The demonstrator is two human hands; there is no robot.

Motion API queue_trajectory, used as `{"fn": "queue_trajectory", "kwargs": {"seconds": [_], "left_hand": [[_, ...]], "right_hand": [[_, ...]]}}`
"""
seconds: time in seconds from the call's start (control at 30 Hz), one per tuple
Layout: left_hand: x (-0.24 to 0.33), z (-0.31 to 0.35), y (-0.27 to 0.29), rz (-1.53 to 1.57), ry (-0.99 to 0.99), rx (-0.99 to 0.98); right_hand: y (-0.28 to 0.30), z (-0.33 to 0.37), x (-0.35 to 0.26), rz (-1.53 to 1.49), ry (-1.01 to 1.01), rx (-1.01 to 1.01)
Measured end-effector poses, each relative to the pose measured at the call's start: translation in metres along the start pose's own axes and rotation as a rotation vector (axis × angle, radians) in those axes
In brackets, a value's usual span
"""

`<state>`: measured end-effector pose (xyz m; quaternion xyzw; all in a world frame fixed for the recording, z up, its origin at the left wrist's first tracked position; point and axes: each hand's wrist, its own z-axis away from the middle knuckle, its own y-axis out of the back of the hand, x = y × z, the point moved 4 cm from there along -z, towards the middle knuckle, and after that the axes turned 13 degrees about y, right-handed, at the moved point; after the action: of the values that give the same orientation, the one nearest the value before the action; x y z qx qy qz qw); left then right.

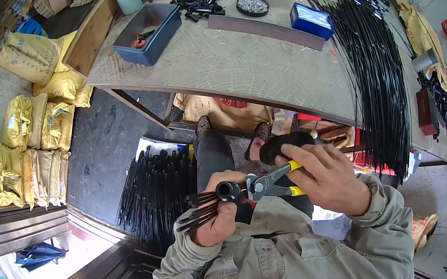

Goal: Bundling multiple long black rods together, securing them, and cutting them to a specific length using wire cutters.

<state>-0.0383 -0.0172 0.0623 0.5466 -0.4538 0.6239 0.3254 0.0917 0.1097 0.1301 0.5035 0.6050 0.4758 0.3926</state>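
My left hand point(218, 224) is wrapped round what looks like a folded black umbrella frame point(227, 191). Its round, hollow end points up at me, and thin black ribs point(199, 211) stick out on the left side of the fist. From the right, my right hand point(329, 179) grips pincers point(267, 183) with yellow-tipped handles, which are spread apart. The pincers' head lies right beside the frame's round end, by the left fingertips. Whether the jaws bite on anything is too small to tell. A bundle of similar black frames point(154, 192) stands on the floor beside my left leg.
Ahead is a worktable point(196, 66) with a blue-grey bin point(146, 33), a round dish of small metal parts point(253, 6) and a blue box point(312, 20). Long black rods point(371, 73) overhang its right side. Yellow sacks point(36, 146) are stacked at the left.
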Motion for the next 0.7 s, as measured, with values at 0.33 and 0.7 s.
{"fn": "queue_trajectory", "kwargs": {"seconds": [0.33, 0.7], "left_hand": [[0.006, -0.001, -0.004, 0.003, 0.027, 0.027], [-0.012, 0.007, -0.005, -0.035, 0.139, 0.089]], "right_hand": [[0.017, -0.009, -0.001, 0.258, 0.033, -0.023], [-0.006, 0.000, 0.001, -0.173, 0.078, -0.271]]}}
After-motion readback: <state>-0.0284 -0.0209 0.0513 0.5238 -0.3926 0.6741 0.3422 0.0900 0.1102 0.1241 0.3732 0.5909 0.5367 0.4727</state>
